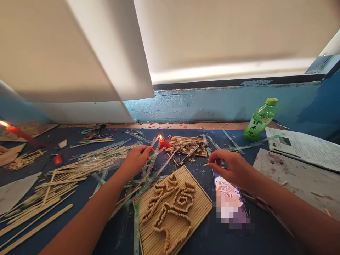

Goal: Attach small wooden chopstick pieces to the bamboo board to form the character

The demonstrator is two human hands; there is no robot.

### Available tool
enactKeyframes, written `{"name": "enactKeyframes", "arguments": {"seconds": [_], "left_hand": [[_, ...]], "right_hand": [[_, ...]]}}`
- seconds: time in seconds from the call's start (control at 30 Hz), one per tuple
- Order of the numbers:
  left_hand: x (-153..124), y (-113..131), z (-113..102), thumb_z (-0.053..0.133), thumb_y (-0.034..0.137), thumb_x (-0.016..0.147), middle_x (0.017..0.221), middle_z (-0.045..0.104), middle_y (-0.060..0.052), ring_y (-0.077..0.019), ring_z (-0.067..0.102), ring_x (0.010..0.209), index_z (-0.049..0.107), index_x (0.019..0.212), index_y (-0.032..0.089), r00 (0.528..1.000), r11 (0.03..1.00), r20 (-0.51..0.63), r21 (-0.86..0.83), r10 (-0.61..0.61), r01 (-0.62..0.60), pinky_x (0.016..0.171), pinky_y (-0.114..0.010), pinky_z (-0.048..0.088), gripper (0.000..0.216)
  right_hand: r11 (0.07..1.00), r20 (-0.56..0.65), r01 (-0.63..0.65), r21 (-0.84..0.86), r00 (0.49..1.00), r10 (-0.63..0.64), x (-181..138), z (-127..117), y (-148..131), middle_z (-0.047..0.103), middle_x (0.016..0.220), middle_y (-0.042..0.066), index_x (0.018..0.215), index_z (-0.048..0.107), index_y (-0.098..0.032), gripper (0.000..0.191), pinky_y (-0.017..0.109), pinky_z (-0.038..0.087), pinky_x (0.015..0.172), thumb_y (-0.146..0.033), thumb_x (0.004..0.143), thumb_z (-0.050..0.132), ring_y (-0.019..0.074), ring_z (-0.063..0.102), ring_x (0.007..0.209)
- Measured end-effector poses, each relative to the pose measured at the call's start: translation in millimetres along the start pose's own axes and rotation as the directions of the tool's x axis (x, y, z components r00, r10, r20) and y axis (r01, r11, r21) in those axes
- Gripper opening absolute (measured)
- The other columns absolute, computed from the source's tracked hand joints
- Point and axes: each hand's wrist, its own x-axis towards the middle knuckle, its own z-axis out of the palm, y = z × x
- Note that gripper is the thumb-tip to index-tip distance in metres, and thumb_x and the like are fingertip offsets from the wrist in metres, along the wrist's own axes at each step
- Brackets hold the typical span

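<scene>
My left hand is closed in a pinch beside a lit red candle; a clear plastic strip appears to stick out from its fingertips toward the flame. Between thumb and forefinger of my right hand is a short piece of wooden stick, held above the top of a phone whose screen is lit. Between my arms lies a panel of side-by-side sticks, bearing raised outlines built from small beige pieces.
Behind the panel is a smaller stick mat covered in dark scraps. Loose wooden sticks spread across the left, near a red lighter and another burning candle. A green bottle and printed pages are at right.
</scene>
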Motion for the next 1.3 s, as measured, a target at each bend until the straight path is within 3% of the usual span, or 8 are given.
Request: {"name": "enactKeyframes", "arguments": {"seconds": [0.57,1.3], "left_hand": [[6,-13,7,0.046,0.051,0.087,0.057,0.053,0.003,-0.0141,0.042,0.045,0.067,0.087,0.017,1.0,0.995,0.025,-0.099,0.007,-0.005,0.046,-0.026,0.032,0.04],[1,-2,7,0.051,0.054,0.083,0.056,0.05,0.003,-0.0128,0.038,0.044,0.063,0.083,0.018,0.998,0.975,0.05,-0.216,-0.037,0.047,0.043,-0.025,0.03,0.039]], "right_hand": [[1.0,0.006,0.0,-0.01,1.0,0.0,0,3,1,0.069,0.082,0.0,0.09,0.067,-0.022,0.008,0.029,0.048,0.068,-0.026,0.091,0.061,0.0133,0.061,0.071],[1.0,0.024,-0.01,-0.008,1.0,0.01,0,3,0,0.068,0.08,0.001,0.089,0.067,-0.022,0.009,0.03,0.047,0.068,-0.028,0.091,0.061,0.0147,0.061,0.071]]}}
